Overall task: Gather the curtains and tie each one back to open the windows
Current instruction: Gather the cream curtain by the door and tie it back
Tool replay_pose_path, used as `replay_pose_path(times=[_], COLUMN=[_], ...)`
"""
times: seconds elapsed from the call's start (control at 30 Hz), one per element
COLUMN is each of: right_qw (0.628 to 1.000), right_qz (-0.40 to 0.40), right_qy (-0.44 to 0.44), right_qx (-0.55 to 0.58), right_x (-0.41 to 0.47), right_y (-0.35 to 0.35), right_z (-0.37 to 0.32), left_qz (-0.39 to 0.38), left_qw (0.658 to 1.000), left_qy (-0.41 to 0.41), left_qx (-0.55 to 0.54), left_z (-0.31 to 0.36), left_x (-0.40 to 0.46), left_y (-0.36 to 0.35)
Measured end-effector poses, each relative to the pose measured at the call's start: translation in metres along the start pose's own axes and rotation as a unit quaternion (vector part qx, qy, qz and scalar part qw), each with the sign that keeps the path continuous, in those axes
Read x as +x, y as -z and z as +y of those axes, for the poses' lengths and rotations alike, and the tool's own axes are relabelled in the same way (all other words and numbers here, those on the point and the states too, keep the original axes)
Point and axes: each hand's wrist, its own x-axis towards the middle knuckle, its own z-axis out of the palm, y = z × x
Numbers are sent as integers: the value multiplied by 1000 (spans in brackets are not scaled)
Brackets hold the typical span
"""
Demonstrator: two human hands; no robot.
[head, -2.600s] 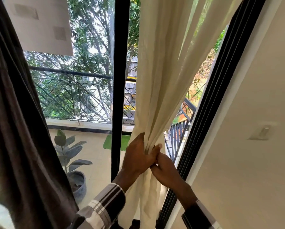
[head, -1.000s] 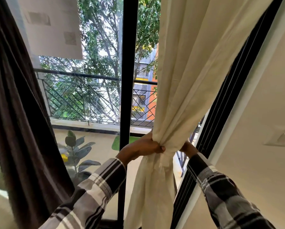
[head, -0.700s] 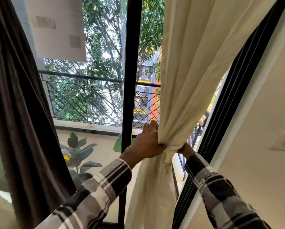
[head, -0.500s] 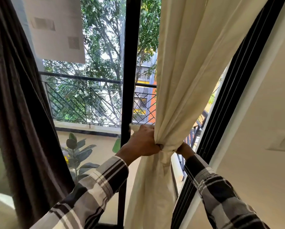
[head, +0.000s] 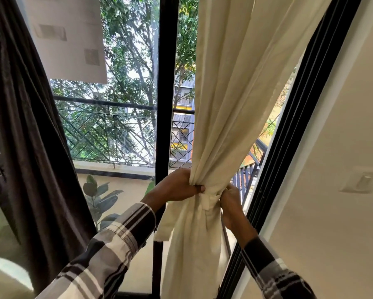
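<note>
— Hands' condition?
— Left hand point(head: 178, 185) and right hand point(head: 231, 201) both clenched on the cream curtain point(head: 222, 87), bunched between them, band point(head: 209, 199) wrapped round.
— Surroundings?
— Black mullion point(head: 167, 83) behind left hand; dark curtain point(head: 23, 126) far left; wall switch point(head: 361, 183) right.

Place: home, room opening on a balcony.
Window: tall glass panes in a black frame point(head: 167, 87), floor-length.
Curtains: cream curtain point(head: 224, 93) gathered at the right, dark curtain point(head: 19, 126) hanging at the left.
Wall: plain cream wall point(head: 343, 212) with a light switch point(head: 358, 182).
Balcony: tiled floor, metal railing point(head: 107, 130), potted plant point(head: 99, 197).
Outside: trees point(head: 129, 50) and apartment blocks beyond the railing.
</note>
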Motion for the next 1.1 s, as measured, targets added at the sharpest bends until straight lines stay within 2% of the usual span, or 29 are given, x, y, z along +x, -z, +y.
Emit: replay_pose_path(times=[0.07,0.13,0.17,0.23,0.3,0.37,0.43,0.57,0.67,0.77,0.83,0.97,1.1], right_qw=[994,965,950,929,906,880,871,907,902,874,855,830,849], right_qz=[75,172,190,165,119,89,82,78,66,53,13,-67,-103], right_qy=[82,190,240,307,336,340,330,271,306,373,386,335,257], right_qx=[-17,-54,-68,-123,-226,-318,-356,-314,-298,-308,-347,-442,-450], right_x=[-15,-36,-49,-72,-85,-90,-88,-83,-86,-95,-100,-104,-95], right_y=[-2,-4,-6,-11,-17,-24,-28,-28,-24,-23,-21,-5,23], right_z=[12,23,27,38,47,54,57,54,56,63,78,110,101], left_qz=[11,20,26,35,44,51,58,65,70,78,86,116,110], left_qw=[999,997,996,993,988,986,985,982,980,979,978,977,983], left_qy=[13,27,32,44,59,66,67,72,75,73,74,70,46], left_qx=[-40,-68,-77,-103,-133,-144,-147,-163,-171,-175,-177,-163,-142], left_z=[-5,-9,-10,-10,-8,-6,-5,-6,-6,-9,-10,-10,-12], left_x=[1,2,3,3,3,4,4,2,0,0,1,3,3], left_y=[-1,-4,-5,-8,-12,-14,-16,-17,-15,-15,-17,-23,-25])
